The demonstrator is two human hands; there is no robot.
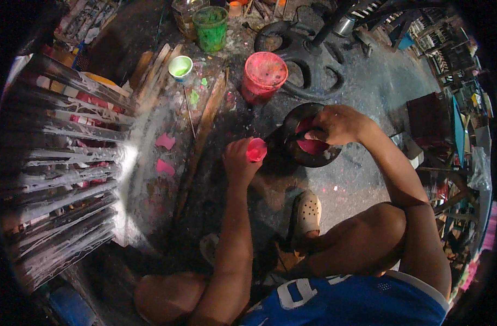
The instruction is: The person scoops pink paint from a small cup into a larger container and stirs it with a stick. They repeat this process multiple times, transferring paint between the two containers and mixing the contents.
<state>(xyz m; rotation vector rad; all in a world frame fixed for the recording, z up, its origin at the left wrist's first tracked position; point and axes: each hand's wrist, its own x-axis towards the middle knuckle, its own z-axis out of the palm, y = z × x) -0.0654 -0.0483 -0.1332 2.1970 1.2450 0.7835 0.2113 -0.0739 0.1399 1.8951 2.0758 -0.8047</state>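
Head view. The left hand (238, 162) is wrapped around a small pink cup (256, 150), fingers pressed together around its wall, the mouth of the cup turned toward the dark bowl (312, 136) just beside it at 3 o'clock. The right hand (338, 124) is curled over the far rim of that bowl, fingers dipping toward the pink paint (312, 145) inside; whether they pinch a tool cannot be told. The bowl sits near the picture's centre on the paint-spattered floor (362, 179).

At 12 o'clock from the bowl stands a red bucket (263, 75); farther off at 11 o'clock are a green bucket (210, 27) and a small white cup (180, 67) of green paint. Pink cast pieces (165, 142) lie at 9 o'clock from the cup, beside a rack of white-dripped rods (69, 163). A pale clog (306, 213) rests at 6 o'clock.

Risk, as a judgement: the cup looks tilted and held clear of the bowl, so paint may spill onto the floor or the clog; wet fingers could let the bowl's rim slip.
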